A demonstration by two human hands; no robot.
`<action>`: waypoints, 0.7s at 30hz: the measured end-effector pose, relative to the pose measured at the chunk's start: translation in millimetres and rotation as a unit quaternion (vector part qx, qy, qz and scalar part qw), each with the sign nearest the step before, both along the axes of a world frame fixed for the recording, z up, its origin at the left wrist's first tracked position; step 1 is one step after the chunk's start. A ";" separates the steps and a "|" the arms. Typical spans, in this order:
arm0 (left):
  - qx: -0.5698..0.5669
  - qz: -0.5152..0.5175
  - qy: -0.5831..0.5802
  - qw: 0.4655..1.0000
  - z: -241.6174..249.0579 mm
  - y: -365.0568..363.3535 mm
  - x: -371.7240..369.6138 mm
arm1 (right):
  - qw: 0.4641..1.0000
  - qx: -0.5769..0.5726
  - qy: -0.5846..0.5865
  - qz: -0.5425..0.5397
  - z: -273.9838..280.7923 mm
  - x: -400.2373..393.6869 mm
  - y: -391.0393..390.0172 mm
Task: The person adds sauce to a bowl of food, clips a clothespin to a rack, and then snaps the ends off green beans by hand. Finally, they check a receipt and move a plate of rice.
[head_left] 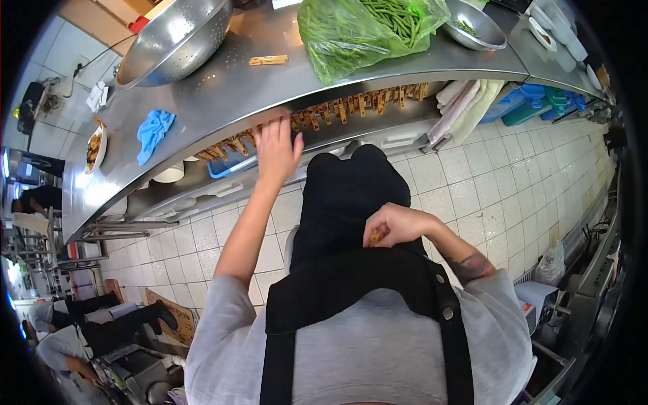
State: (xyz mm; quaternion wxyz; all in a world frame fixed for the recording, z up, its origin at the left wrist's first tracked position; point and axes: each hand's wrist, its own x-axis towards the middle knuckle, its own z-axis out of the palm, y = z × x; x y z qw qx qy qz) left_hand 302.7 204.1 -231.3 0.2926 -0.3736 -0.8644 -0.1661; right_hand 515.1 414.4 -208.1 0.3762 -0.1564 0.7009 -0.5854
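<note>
My left hand [275, 150] lies at the front edge of the steel counter [250, 91], its fingers stretched out and flat, with nothing visible in it. Beside and below it hangs a row of wooden clothespins [342, 111] under the counter edge. Close to the black apron [351, 182], my right hand [398, 226] is closed around a small yellowish wooden clothespin [375, 235], mostly hidden by the fingers. One more wooden clothespin [268, 61] rests on the counter top. Behind it to the right is a green plastic bag [344, 40] of green beans [398, 23].
On the counter are a large colander [179, 44], a blue cloth [155, 133], a food dish [96, 150] and a metal bowl [476, 27]. Towels [466, 108] hang at the right. Another person [64, 337] is at the lower left.
</note>
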 end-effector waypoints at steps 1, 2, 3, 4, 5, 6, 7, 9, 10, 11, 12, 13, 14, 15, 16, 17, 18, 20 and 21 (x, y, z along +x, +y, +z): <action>-0.002 0.003 0.001 1.000 1.3 7.5 -7.2 | 1.000 -0.002 0.001 0.003 -14.6 4.2 -4.5; -0.038 0.029 -0.079 0.996 3.3 13.8 -15.7 | 0.999 -0.032 -0.014 -0.018 -33.0 8.3 -11.1; -0.073 0.055 -0.157 0.983 5.5 17.8 -22.2 | 0.997 -0.061 -0.028 -0.039 -49.7 11.7 -17.8; -0.075 0.059 -0.155 0.983 4.6 19.0 -25.9 | 0.993 -0.091 -0.044 -0.059 -57.9 14.4 -23.2; -0.051 0.038 -0.172 0.983 0.4 19.0 -28.9 | 0.993 -0.093 -0.043 -0.055 -64.1 18.2 -25.8; -0.026 0.016 -0.188 0.982 -1.2 19.5 -29.2 | 0.987 -0.129 -0.031 -0.094 -68.2 22.2 -26.8; 0.000 -0.005 -0.205 0.979 -3.7 20.2 -28.7 | 0.977 -0.163 -0.019 -0.133 -71.2 25.3 -26.1; 0.006 -0.018 -0.250 0.968 -2.9 22.9 -23.3 | 0.965 -0.198 -0.011 -0.170 -67.5 23.9 -24.5; 0.011 -0.036 -0.292 0.956 1.3 25.3 -18.9 | 0.951 -0.201 -0.056 -0.227 -58.6 19.4 -20.9; 0.017 -0.056 -0.335 0.940 5.2 27.3 -14.5 | 0.932 -0.201 -0.102 -0.283 -46.8 13.5 -16.7; 0.017 -0.054 -0.337 0.940 9.4 28.8 -10.9 | 0.909 -0.199 -0.147 -0.337 -39.9 7.3 -13.2; 0.025 -0.070 -0.385 0.920 15.2 29.3 -9.1 | 0.909 -0.198 -0.149 -0.335 -36.9 -0.5 -12.8; 0.034 -0.085 -0.429 0.899 20.9 28.8 -9.2 | 0.905 -0.193 -0.123 -0.359 -33.8 -10.5 -13.9; 0.043 -0.100 -0.471 0.875 23.9 27.6 -10.5 | 0.899 -0.189 -0.097 -0.383 -31.5 -21.0 -15.5; 0.044 -0.096 -0.471 0.875 23.0 24.3 -14.1 | 0.892 -0.185 -0.072 -0.406 -30.3 -30.1 -17.2; 0.076 -0.123 -0.498 0.855 19.9 19.0 -19.7 | 0.893 -0.185 -0.074 -0.403 -30.2 -37.6 -18.6; 0.107 -0.150 -0.523 0.832 17.2 13.1 -25.8 | 0.902 -0.164 -0.039 -0.397 -30.0 -45.5 -20.5; 0.140 -0.173 -0.547 0.807 17.5 6.0 -30.2 | 0.915 -0.121 0.030 -0.383 -29.4 -60.1 -24.3; 0.136 -0.173 -0.562 0.797 17.4 3.4 -31.4 | 0.916 -0.121 0.029 -0.381 -29.5 -65.8 -25.9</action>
